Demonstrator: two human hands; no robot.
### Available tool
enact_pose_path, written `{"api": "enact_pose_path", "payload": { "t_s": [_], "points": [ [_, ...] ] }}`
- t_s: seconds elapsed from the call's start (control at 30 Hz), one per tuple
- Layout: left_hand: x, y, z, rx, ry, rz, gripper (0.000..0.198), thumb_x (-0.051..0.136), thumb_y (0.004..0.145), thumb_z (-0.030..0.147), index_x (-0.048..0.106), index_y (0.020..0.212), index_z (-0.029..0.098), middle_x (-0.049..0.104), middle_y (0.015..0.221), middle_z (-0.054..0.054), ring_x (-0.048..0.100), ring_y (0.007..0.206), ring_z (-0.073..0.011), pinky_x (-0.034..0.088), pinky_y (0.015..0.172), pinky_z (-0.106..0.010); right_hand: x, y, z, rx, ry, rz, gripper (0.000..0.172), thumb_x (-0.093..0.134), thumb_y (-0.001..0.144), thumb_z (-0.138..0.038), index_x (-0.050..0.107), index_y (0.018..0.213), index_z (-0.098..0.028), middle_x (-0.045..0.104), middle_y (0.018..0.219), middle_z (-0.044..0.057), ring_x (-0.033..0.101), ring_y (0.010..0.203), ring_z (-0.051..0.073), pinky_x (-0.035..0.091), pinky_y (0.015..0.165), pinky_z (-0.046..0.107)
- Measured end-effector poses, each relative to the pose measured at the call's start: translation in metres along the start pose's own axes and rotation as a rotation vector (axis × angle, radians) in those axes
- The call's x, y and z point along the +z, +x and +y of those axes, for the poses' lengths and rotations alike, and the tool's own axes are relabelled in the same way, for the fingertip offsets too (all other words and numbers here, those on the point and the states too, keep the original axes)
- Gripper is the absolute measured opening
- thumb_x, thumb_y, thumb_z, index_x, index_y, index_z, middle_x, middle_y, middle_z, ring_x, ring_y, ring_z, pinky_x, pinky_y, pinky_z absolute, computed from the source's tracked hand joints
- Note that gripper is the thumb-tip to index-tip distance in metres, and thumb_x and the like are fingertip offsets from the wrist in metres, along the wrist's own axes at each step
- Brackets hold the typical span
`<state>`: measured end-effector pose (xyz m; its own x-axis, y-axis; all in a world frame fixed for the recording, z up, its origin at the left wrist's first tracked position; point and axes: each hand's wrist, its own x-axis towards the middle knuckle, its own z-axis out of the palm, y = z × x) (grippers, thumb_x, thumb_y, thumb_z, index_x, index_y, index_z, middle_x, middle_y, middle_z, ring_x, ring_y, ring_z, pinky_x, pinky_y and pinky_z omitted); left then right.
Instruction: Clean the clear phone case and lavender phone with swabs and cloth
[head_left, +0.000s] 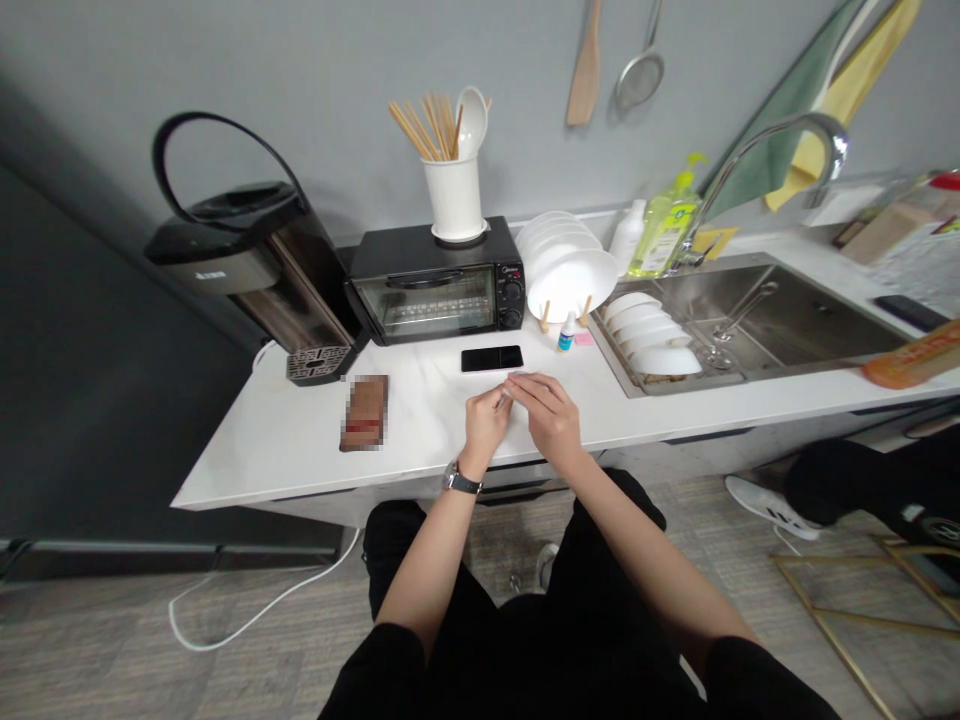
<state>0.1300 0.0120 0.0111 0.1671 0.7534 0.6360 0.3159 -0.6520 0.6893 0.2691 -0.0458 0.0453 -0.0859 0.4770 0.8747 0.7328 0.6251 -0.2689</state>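
Observation:
My left hand [485, 422], with a watch [462, 480] on its wrist, is closed above the counter's front part. My right hand [553, 412] meets it at the fingertips, its fingers pressed together. A small pale or clear thing shows between the fingers, too little of it to name. Just beyond the hands a black phone [492, 359] lies flat on the white counter [420, 420]. A small white bottle with a blue label [566, 333] stands to the right of the phone, beside a pink slip [583, 340].
A blurred-out brown item [364, 413] lies left. Behind are a water dispenser [262, 270], a toaster oven [435, 300] bearing a utensil holder [455, 195], and racked plates [566, 270]. Right, bowls [649, 335] sit in the sink [802, 310]. Another person's leg [847, 480] shows at lower right.

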Motion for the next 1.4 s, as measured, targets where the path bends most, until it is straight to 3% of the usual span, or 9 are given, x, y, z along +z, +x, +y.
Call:
{"api": "enact_pose_path", "payload": {
  "t_s": [0.17, 0.33, 0.47, 0.57, 0.8, 0.97, 1.1, 1.33, 1.4],
  "points": [
    [0.0, 0.003, 0.006, 0.037, -0.092, 0.002, 0.021, 0.065, 0.101, 0.031, 0.082, 0.106, 0.021, 0.084, 0.102, -0.008, 0.078, 0.076, -0.0183, 0.063, 0.077, -0.029, -0.011, 0.001, 0.018, 0.082, -0.069, 0.037, 0.049, 0.049, 0.103, -0.005, 0.069, 0.141, -0.03, 0.077, 0.13, 0.007, 0.068, 0.118, 0.024, 0.064, 0.1, 0.045],
    [0.001, 0.0, 0.005, 0.004, -0.065, 0.001, 0.022, 0.063, 0.102, 0.03, 0.082, 0.108, 0.02, 0.084, 0.1, -0.008, 0.078, 0.077, -0.0186, 0.064, 0.075, -0.029, -0.006, 0.001, 0.01, 0.072, -0.078, 0.055, 0.046, 0.051, 0.104, -0.008, 0.069, 0.141, -0.028, 0.077, 0.129, 0.008, 0.069, 0.118, 0.025, 0.065, 0.099, 0.046],
    [0.001, -0.002, 0.002, 0.013, 0.024, -0.003, 0.028, 0.061, 0.1, 0.026, 0.077, 0.079, 0.016, 0.074, 0.065, -0.003, 0.062, 0.052, -0.0127, 0.051, 0.056, -0.023, 0.006, 0.0, -0.008, 0.021, -0.027, 0.039, 0.048, 0.053, 0.104, -0.008, 0.065, 0.145, -0.028, 0.076, 0.13, 0.009, 0.068, 0.121, 0.025, 0.066, 0.099, 0.047],
    [0.0, -0.001, 0.001, 0.014, 0.048, 0.003, 0.033, 0.059, 0.098, 0.022, 0.068, 0.067, 0.016, 0.065, 0.055, -0.001, 0.054, 0.048, -0.0117, 0.043, 0.051, -0.023, 0.011, -0.001, -0.016, -0.022, 0.01, 0.04, 0.051, 0.054, 0.103, -0.006, 0.062, 0.148, -0.028, 0.076, 0.131, 0.008, 0.068, 0.123, 0.025, 0.066, 0.099, 0.046],
    [0.001, -0.001, 0.002, 0.025, 0.031, -0.009, 0.033, 0.06, 0.1, 0.026, 0.071, 0.071, 0.016, 0.068, 0.059, -0.002, 0.058, 0.05, -0.0129, 0.047, 0.053, -0.023, 0.005, -0.005, -0.004, -0.023, -0.007, -0.023, 0.048, 0.052, 0.104, -0.007, 0.064, 0.145, -0.028, 0.076, 0.131, 0.008, 0.069, 0.123, 0.024, 0.065, 0.101, 0.046],
    [0.002, 0.0, 0.004, 0.025, -0.06, -0.021, 0.023, 0.062, 0.102, 0.032, 0.082, 0.105, 0.02, 0.084, 0.098, -0.007, 0.078, 0.076, -0.019, 0.064, 0.075, -0.029, -0.007, -0.007, 0.019, 0.032, -0.103, 0.043, 0.049, 0.049, 0.104, -0.005, 0.066, 0.144, -0.028, 0.076, 0.131, 0.008, 0.069, 0.121, 0.024, 0.065, 0.1, 0.046],
    [0.003, 0.001, 0.005, 0.002, -0.082, -0.027, 0.024, 0.062, 0.103, 0.035, 0.081, 0.11, 0.022, 0.083, 0.106, -0.008, 0.08, 0.084, -0.0202, 0.066, 0.084, -0.032, -0.009, -0.005, 0.021, 0.037, -0.125, 0.071, 0.047, 0.049, 0.104, -0.006, 0.067, 0.142, -0.027, 0.077, 0.13, 0.009, 0.069, 0.119, 0.024, 0.065, 0.098, 0.045],
    [0.004, -0.003, 0.001, 0.021, 0.034, -0.034, 0.032, 0.058, 0.102, 0.028, 0.074, 0.077, 0.016, 0.072, 0.063, -0.005, 0.063, 0.051, -0.0167, 0.052, 0.055, -0.029, 0.009, -0.006, -0.01, -0.022, -0.034, 0.045, 0.051, 0.053, 0.104, -0.008, 0.059, 0.151, -0.027, 0.075, 0.131, 0.009, 0.068, 0.123, 0.024, 0.066, 0.1, 0.045],
    [0.004, -0.004, -0.002, 0.034, 0.05, -0.032, 0.031, 0.057, 0.1, 0.025, 0.072, 0.075, 0.015, 0.07, 0.061, -0.007, 0.061, 0.051, -0.0178, 0.049, 0.053, -0.031, 0.012, -0.006, -0.015, -0.06, -0.005, 0.042, 0.056, 0.056, 0.103, -0.007, 0.053, 0.155, -0.026, 0.074, 0.133, 0.01, 0.066, 0.126, 0.025, 0.066, 0.102, 0.045]
  ]
}}
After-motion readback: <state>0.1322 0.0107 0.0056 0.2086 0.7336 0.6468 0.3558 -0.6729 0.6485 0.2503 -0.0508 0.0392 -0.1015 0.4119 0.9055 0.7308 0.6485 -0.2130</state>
